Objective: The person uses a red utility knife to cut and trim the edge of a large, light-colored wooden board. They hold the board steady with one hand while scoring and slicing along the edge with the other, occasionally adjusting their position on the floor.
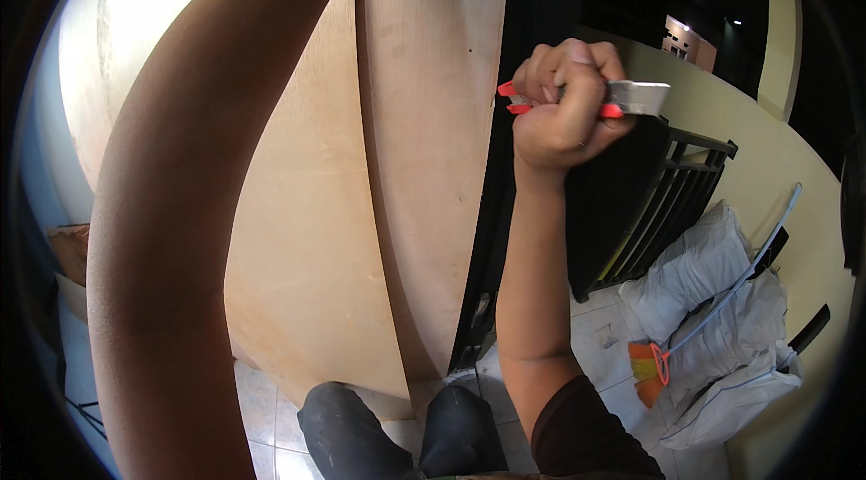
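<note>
Head view: red-handled scraper (622,99) inside right hand (564,110) grip.

smooth matt plywood panel (424,164)

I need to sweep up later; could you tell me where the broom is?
In the head view, lower right: the broom leans across the white sacks against the yellow wall, right of the right hand.

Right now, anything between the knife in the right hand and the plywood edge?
Nothing visible. The right hand grips the red utility knife with its red tip right at the plywood panel edge; whether it touches is unclear. The left arm reaches up out of frame, well left.
</note>
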`<state>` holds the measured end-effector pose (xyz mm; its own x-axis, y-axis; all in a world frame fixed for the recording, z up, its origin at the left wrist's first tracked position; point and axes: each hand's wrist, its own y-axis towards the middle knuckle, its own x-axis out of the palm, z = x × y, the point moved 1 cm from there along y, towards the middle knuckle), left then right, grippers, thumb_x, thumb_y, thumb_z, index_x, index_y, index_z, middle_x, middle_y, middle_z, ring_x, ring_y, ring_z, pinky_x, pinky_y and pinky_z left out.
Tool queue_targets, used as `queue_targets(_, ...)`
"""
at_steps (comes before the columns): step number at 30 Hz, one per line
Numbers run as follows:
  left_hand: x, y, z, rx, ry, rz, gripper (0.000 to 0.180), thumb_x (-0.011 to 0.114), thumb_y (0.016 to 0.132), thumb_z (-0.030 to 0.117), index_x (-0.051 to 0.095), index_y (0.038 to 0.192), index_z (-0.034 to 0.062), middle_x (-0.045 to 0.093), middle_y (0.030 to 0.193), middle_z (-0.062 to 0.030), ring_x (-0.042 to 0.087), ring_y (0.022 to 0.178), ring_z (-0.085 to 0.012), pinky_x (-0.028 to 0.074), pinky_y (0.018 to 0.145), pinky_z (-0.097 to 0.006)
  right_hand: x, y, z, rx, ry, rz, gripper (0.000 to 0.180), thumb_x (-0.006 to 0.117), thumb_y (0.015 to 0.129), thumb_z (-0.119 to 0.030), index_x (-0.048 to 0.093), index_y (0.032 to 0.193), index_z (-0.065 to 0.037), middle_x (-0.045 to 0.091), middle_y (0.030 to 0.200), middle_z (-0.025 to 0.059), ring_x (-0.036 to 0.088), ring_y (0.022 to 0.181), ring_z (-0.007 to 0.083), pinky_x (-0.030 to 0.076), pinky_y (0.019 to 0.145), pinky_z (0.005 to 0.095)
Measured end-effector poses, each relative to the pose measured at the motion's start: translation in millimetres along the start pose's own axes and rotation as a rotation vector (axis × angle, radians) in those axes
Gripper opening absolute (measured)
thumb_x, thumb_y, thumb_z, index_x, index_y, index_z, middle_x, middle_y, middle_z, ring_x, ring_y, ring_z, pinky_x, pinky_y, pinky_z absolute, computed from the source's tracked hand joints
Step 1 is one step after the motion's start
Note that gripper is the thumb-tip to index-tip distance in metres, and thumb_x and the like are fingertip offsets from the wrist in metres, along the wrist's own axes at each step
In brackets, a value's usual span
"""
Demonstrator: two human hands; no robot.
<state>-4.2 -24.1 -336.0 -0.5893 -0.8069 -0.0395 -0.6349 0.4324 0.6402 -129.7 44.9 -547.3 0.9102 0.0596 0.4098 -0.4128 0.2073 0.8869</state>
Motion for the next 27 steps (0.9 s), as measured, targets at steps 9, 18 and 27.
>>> queue_targets(9, -0.7, -0.1, 4.5, -0.003, -0.061, -0.038, 0.043, 0.059, 0.101, 0.044, 0.076, 0.117, 0.0084, 0.055, 0.154, -0.0134, 0.035, 0.154, -0.0304, 0.025, 0.128, -0.049, -3.9, -12.0, 4.6, -0.047, -0.019, 0.034, 0.026, 0.051, 0.09, -0.002, 0.037, 0.07, -0.011, 0.032, 0.054, -0.001, 0.026, 0.04, 0.0083, 0.024, 0.038, 0.0263)
queue_targets(18, -5.9, -2.3, 1.9, -0.014, -0.009, -0.003, 0.041, 0.059, 0.101, 0.042, 0.077, 0.118, 0.0099, 0.055, 0.154, -0.0137, 0.036, 0.154, -0.0299, 0.025, 0.128, -0.049, 10.8, 9.6, -23.9, -0.089, 0.034, -0.044, 0.021, 0.048, 0.092, -0.007, 0.04, 0.073, -0.008, 0.037, 0.053, 0.0037, 0.025, 0.04, 0.0088, 0.026, 0.038, 0.0275)
queue_targets(27, -11.2, -0.9, 5.3, -0.02, -0.069, 0.014, 0.04, 0.059, 0.101, 0.042, 0.078, 0.118, 0.0105, 0.056, 0.153, -0.0134, 0.036, 0.154, -0.0287, 0.026, 0.128, -0.048, 5.3, 6.5, -34.9, -0.035, 0.085, -0.04, 0.024, 0.044, 0.094, -0.011, 0.036, 0.071, -0.009, 0.033, 0.054, 0.002, 0.022, 0.042, 0.0092, 0.023, 0.04, 0.0278)
